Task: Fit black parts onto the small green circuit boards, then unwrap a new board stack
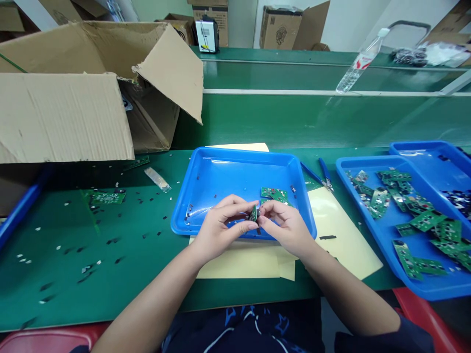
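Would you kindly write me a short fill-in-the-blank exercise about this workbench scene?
1. Between the left hand and the right hand is a small circuit board coloured ____.
2. Beneath the hands sits a tray coloured ____.
3. The pliers lie to the ____ of that tray.
4. The cap on the clear plastic bottle is coloured ____.
Missing words: green; blue; right; white.
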`<state>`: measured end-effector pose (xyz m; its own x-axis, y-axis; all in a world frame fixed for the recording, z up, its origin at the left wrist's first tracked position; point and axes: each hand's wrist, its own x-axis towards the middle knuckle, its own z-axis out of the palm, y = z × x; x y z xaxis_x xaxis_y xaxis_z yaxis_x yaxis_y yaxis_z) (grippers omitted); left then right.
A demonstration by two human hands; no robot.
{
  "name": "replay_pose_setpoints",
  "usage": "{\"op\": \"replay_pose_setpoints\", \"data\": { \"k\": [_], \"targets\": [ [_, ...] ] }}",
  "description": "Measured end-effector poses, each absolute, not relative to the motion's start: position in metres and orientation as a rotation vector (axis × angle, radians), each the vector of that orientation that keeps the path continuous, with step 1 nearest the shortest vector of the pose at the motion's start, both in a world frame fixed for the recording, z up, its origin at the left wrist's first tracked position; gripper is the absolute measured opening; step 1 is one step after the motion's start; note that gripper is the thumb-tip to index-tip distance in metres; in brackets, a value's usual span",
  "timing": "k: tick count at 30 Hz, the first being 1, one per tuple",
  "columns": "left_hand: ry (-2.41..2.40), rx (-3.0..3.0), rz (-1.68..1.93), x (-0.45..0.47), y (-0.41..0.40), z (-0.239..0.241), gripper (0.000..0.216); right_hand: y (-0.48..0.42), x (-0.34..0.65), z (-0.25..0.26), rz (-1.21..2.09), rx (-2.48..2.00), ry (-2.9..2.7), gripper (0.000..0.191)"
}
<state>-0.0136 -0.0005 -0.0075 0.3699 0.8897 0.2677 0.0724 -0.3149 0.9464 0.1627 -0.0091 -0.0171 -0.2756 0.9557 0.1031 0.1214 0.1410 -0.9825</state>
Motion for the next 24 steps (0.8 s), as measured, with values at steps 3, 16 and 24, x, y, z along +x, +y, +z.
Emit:
{"op": "replay_pose_setpoints", "data": {
  "k": [3,16,24],
  "targets": [
    [0.877,1.736,0.997,-0.013,-0.001,-0.007,0.029,-0.008,0.164,-0.016,0.894,-1.100,-1.714,0.004],
    [0.879,1.938,0.985,-0.015,0.000,-0.008,0.033,-0.006,0.171,-0.016,0.533,-1.111,-1.576,0.004],
    [0.841,2.158,0.956,-0.015,0.001,-0.007,0.036,-0.006,0.170,-0.014,1.171,-1.137,-1.426,0.013]
  ]
}}
